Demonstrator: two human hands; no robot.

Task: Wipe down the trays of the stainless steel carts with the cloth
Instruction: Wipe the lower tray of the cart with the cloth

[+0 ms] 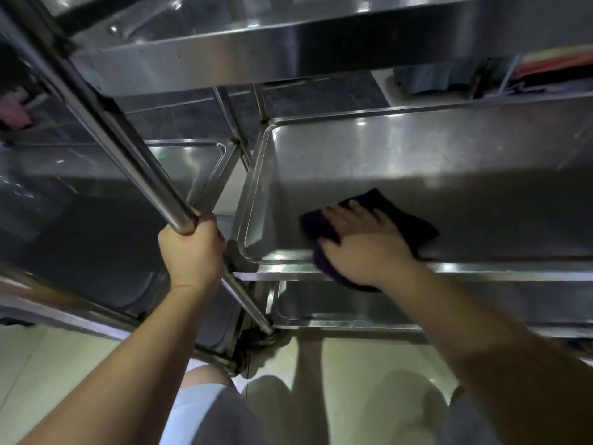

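A dark purple cloth (394, 210) lies flat in the middle tray (417, 155) of the right stainless steel cart, near the tray's front left corner. My right hand (362, 242) presses down on the cloth with fingers spread, and the cloth's near end hangs over the tray's front rim. My left hand (189, 248) is wrapped around the cart's upright steel post (128, 146) at the front left corner. Above the middle tray sits the top tray (224, 56), and below it the bottom tray (353, 313).
A second steel cart with a tray (179, 165) stands close on the left. Beyond the right cart, a shelf (513, 75) holds folded fabrics and papers. Pale floor tiles (64, 364) and my knees are below.
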